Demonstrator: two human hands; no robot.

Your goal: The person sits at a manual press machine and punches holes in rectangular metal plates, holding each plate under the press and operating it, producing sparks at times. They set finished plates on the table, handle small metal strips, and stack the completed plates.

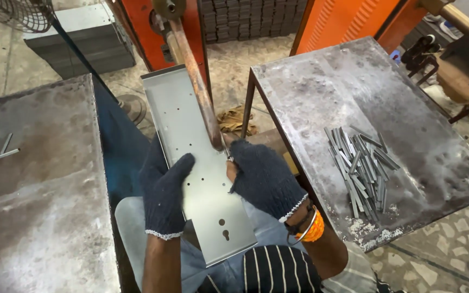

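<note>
Gripping grey sheet-metal panel point(199, 163), left hand point(164, 195), right hand point(261, 176) on its edges

The long grey sheet-metal panel point(191, 157) lies in a narrow lane between two steel tables. The left table point(39, 206) walls in its left side, the right table point(354, 97) its right, with only slim gaps beside the panel. A rusty copper-coloured arm point(196, 81) of the orange machine point(158, 27) slants over the panel's upper right, blocking passage from above there. On the right table, a heap of small metal strips point(362, 168) fills the near middle; the tabletop beyond the heap lies open.
</note>
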